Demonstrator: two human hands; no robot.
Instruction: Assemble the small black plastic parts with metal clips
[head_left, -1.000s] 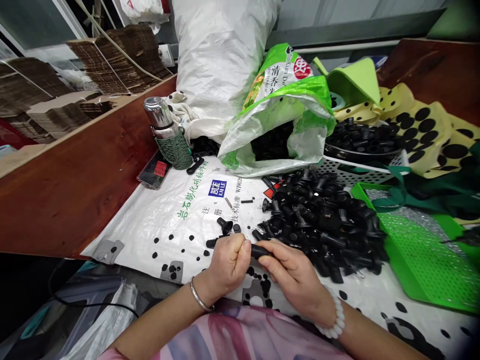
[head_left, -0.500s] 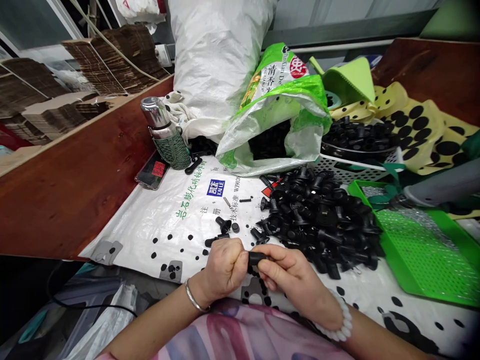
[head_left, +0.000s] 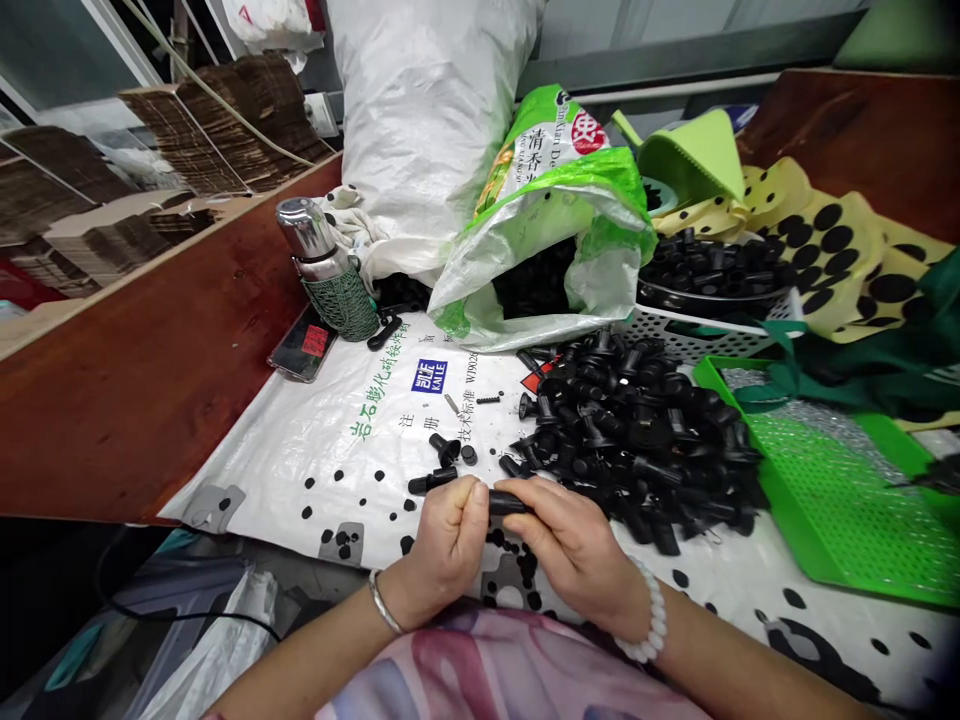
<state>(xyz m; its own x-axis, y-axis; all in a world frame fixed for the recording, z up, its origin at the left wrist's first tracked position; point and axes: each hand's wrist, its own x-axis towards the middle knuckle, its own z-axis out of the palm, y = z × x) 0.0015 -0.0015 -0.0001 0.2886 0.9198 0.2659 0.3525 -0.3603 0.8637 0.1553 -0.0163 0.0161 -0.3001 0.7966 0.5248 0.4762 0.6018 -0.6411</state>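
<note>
Both hands meet low in the middle of the head view, around a black rubber-like part [head_left: 508, 503] shaped like a short tube. My left hand [head_left: 451, 530] is closed in a fist at the tube's left end, thumb on top; what lies inside the fist is hidden. My right hand [head_left: 570, 535] pinches the tube's right end between thumb and fingers. Just beyond the left hand lie a flanged black part [head_left: 445, 448], a small black plug [head_left: 469, 456] and a longer black piece [head_left: 433, 481]. A heap of similar black parts [head_left: 637, 435] spreads beyond the right hand.
A green basket [head_left: 825, 565] with clear plastic-like strands stands at right. Behind the heap are an open green-and-white bag [head_left: 622, 250] and a white perforated basket [head_left: 675, 335]. At left are a steel flask [head_left: 307, 235], a phone [head_left: 300, 350] and a wooden side board [head_left: 172, 350].
My right hand has shifted slightly left and turned, its fingers now curling further over the tube. My left fist has changed its angle a little. The grey sleeve-like shape at far right is gone.
</note>
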